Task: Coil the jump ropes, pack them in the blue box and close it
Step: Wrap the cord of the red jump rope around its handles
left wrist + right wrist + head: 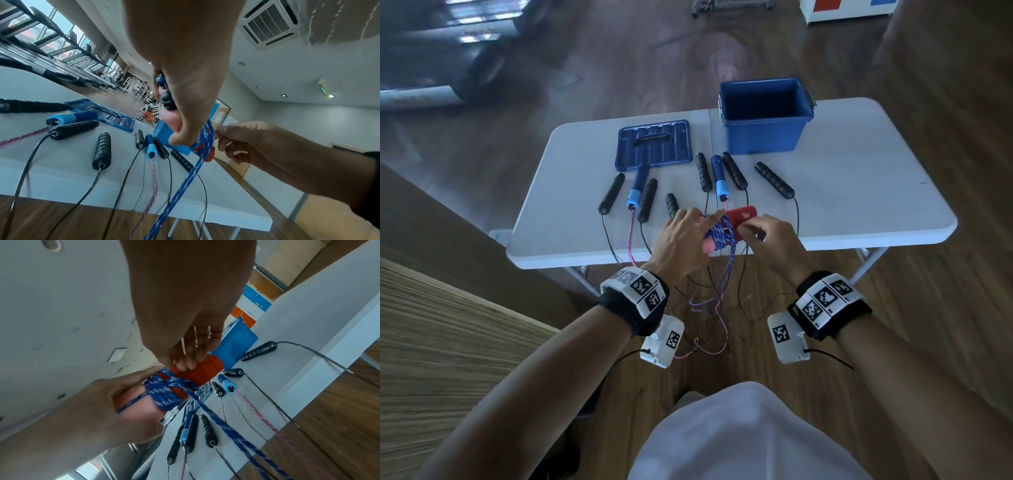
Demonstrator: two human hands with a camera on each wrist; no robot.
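Over the table's front edge both hands hold a jump rope with red handles (742, 214). Its blue patterned rope (719, 233) is wound in several turns around the handles, and the tail (723, 284) hangs down toward the floor. My left hand (690, 229) grips the wound end, fingers curled round it (125, 402). My right hand (756, 230) grips the bare red handle end (198, 372). The open blue box (762, 137) stands at the table's far right. Its lid (654, 145) lies flat at the far left.
Several black-handled ropes (774, 180) and one blue-handled rope (720, 181) with a pink cord (631, 240) lie in a row across the white table (859, 192). Their cords hang over the front edge and tangle on the wooden floor.
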